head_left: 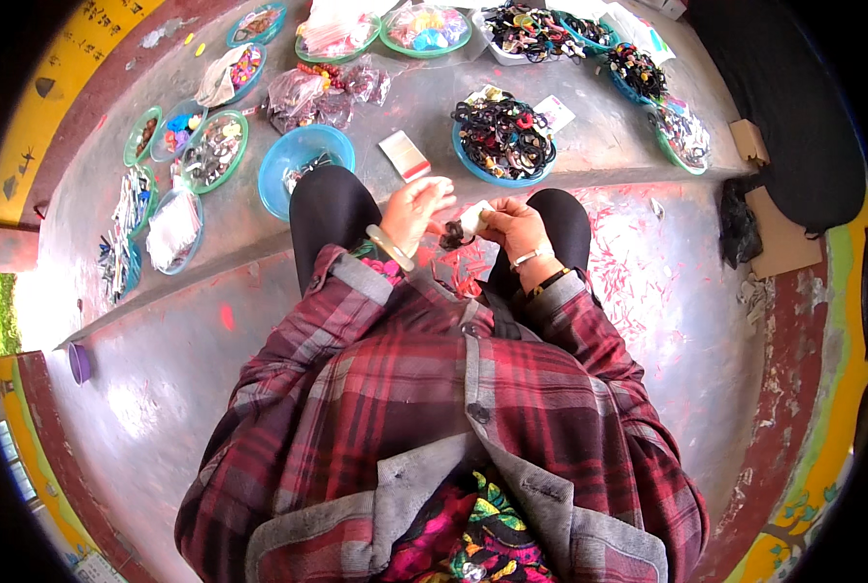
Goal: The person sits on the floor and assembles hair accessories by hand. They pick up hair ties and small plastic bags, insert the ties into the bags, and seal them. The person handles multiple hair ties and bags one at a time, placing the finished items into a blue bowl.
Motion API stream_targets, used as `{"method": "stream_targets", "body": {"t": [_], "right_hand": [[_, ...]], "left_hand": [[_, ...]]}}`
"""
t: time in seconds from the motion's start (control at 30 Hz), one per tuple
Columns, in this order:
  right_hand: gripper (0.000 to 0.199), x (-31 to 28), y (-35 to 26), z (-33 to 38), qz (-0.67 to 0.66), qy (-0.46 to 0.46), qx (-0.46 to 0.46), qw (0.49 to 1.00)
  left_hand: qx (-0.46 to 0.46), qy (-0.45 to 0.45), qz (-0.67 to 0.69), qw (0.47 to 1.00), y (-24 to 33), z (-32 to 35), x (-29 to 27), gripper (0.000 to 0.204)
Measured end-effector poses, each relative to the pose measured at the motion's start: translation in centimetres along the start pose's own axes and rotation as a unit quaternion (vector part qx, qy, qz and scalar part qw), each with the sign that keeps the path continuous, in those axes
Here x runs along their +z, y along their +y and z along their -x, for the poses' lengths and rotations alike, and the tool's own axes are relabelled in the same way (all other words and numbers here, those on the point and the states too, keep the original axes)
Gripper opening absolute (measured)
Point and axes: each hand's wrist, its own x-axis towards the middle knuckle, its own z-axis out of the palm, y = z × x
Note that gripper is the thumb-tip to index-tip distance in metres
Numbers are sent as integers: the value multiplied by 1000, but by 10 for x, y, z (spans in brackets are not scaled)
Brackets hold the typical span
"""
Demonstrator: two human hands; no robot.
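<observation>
My right hand [521, 233] pinches a small white card [473, 216] between thumb and fingers, above the gap between my knees. A dark strand or loop [453, 236] hangs at the card's lower left; whether it is fixed to the card I cannot tell. Just left of the card, my left hand [410, 214] has its fingers stretched out and appears to hold nothing. Beyond my hands lies a flat white and red box [405, 156]. Farther to the right, black hair ties [504, 134] with coloured trinkets fill a blue basin [504, 179].
By my left knee stands a blue basin [274, 173] with small pieces inside. Bagged goods [307, 97] and several filled baskets line the raised ledge. Red scraps [620, 257] litter the lower floor at right, near cardboard [782, 233]. A purple cup [80, 363] sits far left.
</observation>
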Motion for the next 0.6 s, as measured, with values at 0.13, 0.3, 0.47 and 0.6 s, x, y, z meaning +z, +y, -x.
{"method": "stream_targets", "body": {"t": [0.13, 0.3, 0.47, 0.6], "right_hand": [[4, -7, -14, 4, -52, -14, 22, 998], [4, -8, -16, 8, -79, -40, 43, 995], [5, -15, -9, 5, -39, -30, -2, 999], [6, -7, -15, 10, 7, 12, -63, 998]], "left_hand": [[-51, -30, -117, 991, -2, 9, -13, 35], [-158, -123, -96, 975, -4, 19, -6, 27], [-180, -106, -29, 978, -16, 17, -2, 14], [-179, -128, 1, 976, -25, 9, -12, 16]]}}
